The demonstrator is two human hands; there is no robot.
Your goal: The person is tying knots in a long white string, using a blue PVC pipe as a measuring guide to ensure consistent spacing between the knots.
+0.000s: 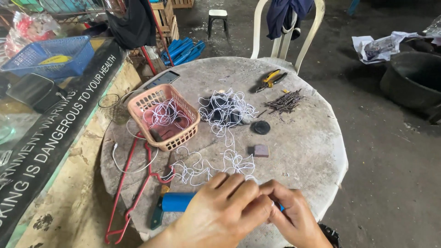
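I see white string [216, 165] lying in loose loops on the round bench [312, 138], its near end running in under my hands at the front edge. My left hand [225, 206] and right hand [294, 216] meet there, fingertips pressed together. The grip of each hand looks pinched on something small at the meeting point, but I cannot tell whether that is the string itself. Under the left hand a blue tube [178, 201] lies on the bench, its right end hidden by my fingers.

Just beyond the loops sits a small brown block [261, 150], and past it a black disc [262, 127]. A second tangle of string covers a dark heap [220, 110] near the middle of the bench. To its left stands a pink basket [138, 108] with more string inside. A red hanger [131, 193] lies along the left edge, partly off the bench.

Farther back I see a bundle of thin dark sticks [285, 102] and yellow-handled pliers [271, 79]. A phone [161, 79] lies at the far left rim. Behind the bench is a white plastic chair [285, 46] with dark cloth draped over it. To the left, on another surface, sits a blue basket [50, 57]. A dark tub [413, 78] stands on the floor at the right.
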